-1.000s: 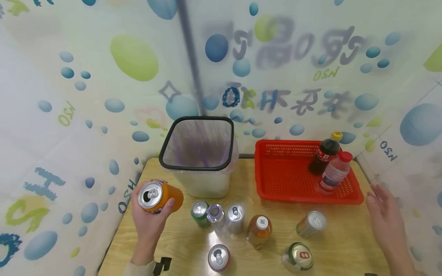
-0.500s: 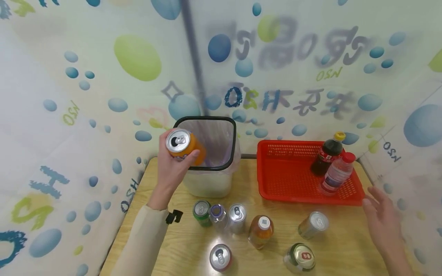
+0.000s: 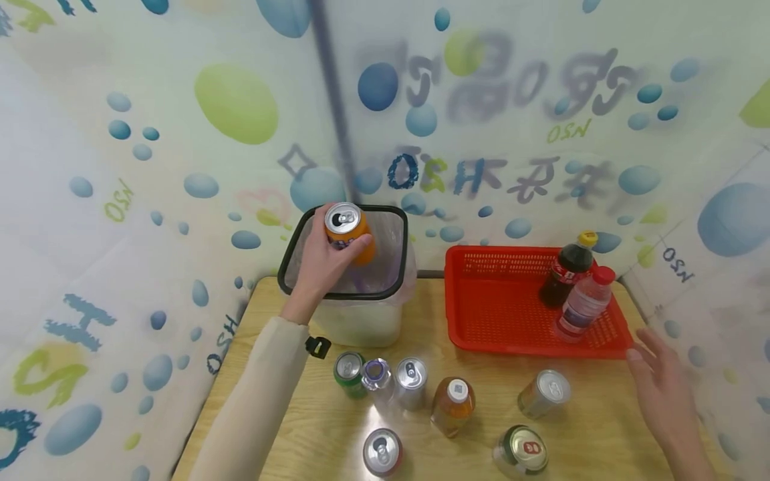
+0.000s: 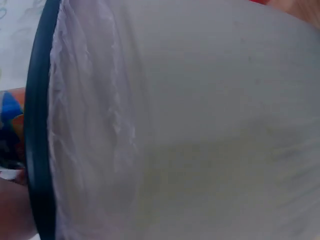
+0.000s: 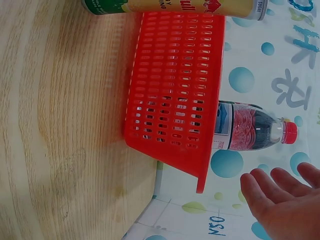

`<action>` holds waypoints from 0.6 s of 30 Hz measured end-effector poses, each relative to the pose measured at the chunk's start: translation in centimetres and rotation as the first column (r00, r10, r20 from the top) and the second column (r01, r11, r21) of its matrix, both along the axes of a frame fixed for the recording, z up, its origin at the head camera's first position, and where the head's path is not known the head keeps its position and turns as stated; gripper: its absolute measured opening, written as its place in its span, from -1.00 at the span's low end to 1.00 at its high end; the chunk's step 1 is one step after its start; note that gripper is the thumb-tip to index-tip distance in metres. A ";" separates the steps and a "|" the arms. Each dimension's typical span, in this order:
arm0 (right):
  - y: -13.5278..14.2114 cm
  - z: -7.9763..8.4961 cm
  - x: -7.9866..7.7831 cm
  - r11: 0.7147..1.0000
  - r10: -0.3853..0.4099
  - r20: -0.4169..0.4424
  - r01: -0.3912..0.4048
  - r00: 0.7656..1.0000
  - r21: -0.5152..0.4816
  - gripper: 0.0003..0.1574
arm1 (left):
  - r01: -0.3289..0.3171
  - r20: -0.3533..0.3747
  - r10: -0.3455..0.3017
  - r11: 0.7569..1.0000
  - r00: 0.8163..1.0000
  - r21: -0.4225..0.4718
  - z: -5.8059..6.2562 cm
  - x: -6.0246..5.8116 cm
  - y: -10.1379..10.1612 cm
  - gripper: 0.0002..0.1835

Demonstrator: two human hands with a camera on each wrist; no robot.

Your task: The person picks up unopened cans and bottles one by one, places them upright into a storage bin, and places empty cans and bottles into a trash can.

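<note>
My left hand (image 3: 329, 257) grips an orange soda can (image 3: 363, 246) with its tab opened, over the mouth of a white trash bin (image 3: 361, 324). The bin has a black rim (image 3: 404, 257) and a clear plastic liner. In the left wrist view the can (image 4: 11, 127) shows just past the bin's dark rim (image 4: 39, 120), and most of that view is bin wall. My right hand (image 3: 662, 387) hangs with relaxed fingers near the front right corner of a red basket (image 3: 481, 344), holding nothing. The right wrist view shows this hand (image 5: 285, 200) beside the basket (image 5: 175, 90).
A cola bottle (image 3: 562, 277) and a pink-labelled clear bottle (image 3: 582, 306) lean in the basket. Before the bin stand a green can (image 3: 350, 375), a clear bottle (image 3: 377, 381) and a silver can (image 3: 412, 384). An amber drink bottle (image 3: 452, 407) and several more cans stand nearer.
My left hand has carried the orange can from the table's left side up and rightward over the bin's opening. The right hand has barely moved.
</note>
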State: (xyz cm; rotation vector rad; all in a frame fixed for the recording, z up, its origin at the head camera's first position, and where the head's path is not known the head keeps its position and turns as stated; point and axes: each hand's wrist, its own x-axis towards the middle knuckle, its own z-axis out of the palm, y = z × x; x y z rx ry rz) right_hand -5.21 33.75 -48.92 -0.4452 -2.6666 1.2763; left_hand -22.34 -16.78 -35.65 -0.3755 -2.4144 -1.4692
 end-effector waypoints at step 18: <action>-1.4 -0.6 0.0 0.999 0.037 -0.003 -0.037 0.999 0.010 -0.19 | 0.065 0.292 0.044 0.934 0.956 -0.352 -1.2 -3.3 0.3 -0.16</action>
